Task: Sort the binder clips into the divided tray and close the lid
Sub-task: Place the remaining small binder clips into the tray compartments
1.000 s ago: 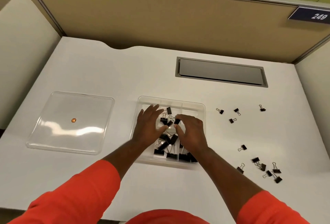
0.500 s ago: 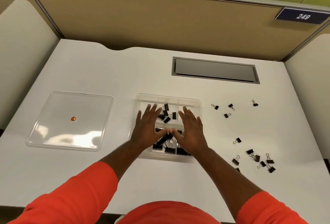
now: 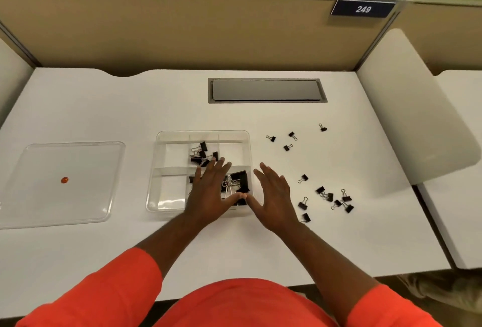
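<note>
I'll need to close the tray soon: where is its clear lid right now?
In the head view, the clear lid lies flat on the white desk, left of the divided tray and apart from it, untouched.

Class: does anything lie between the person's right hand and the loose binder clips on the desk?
Nothing visible does. Only bare desk separates the right hand from the loose binder clips to its right.

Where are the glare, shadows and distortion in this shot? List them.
Head view: the wide-angle lens bows the partition top and splays the desk sides. Head view: the light is even, with only soft shadows by the left hand and right hand. Head view: faint sheen on the tray and the lid.
</note>
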Demonstrator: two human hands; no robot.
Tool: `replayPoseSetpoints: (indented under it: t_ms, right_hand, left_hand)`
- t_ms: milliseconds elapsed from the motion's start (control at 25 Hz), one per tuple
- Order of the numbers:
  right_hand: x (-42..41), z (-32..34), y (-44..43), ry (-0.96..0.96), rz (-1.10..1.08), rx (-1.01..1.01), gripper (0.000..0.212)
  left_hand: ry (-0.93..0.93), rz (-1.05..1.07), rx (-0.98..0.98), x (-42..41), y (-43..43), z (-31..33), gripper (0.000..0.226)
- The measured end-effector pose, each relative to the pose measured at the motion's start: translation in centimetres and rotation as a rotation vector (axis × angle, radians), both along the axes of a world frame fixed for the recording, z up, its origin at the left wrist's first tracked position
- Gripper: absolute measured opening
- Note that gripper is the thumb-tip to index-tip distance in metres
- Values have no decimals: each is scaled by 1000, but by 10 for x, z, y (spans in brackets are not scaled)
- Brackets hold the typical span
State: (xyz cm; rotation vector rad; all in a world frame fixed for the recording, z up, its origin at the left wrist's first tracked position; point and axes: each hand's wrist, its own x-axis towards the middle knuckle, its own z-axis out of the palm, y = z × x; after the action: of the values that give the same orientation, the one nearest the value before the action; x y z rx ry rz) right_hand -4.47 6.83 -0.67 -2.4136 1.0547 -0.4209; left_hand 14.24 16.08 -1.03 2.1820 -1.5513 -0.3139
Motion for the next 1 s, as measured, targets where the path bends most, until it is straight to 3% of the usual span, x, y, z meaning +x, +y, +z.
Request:
replayPoseSetpoints:
  t_ms: [520, 1000]
  right_hand:
    - [-152, -22, -75, -1, -138, 32, 60]
    - [-218, -48, -127, 61, -72, 73, 55]
  left_hand:
    - [38, -34, -93, -141, -65, 1, 59]
    - [24, 134, 177, -217, -110, -40, 47]
